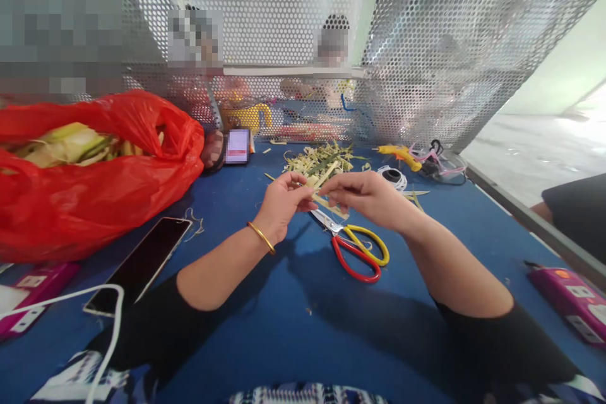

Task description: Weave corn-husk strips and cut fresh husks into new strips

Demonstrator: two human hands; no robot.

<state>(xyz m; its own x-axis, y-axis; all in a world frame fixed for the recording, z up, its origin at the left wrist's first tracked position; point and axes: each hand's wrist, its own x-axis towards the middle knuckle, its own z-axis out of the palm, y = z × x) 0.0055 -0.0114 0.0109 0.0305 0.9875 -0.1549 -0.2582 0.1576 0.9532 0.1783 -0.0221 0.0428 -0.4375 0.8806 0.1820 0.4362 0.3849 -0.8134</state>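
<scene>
My left hand [286, 202], with a gold bangle at its wrist, is closed on a pale green leaf strip [331, 205] near the middle of the table. Close beside it, my right hand [362, 196] has its fingers pinched together at the strip; its fingertips are small in view. Just beyond both hands lies a pile of cut leaf scraps [322, 160]. Scissors with one red and one yellow handle [360, 259] rest on the blue table below my hands, their blades partly under the strip.
A red plastic bag [95, 202] of husks fills the left side, near a dark phone [144, 262]. A yellow glue gun [400, 154] and white spool [392, 177] lie back right. Purple power strips [570, 300] sit at both sides. Behind stands a perforated metal screen [269, 6].
</scene>
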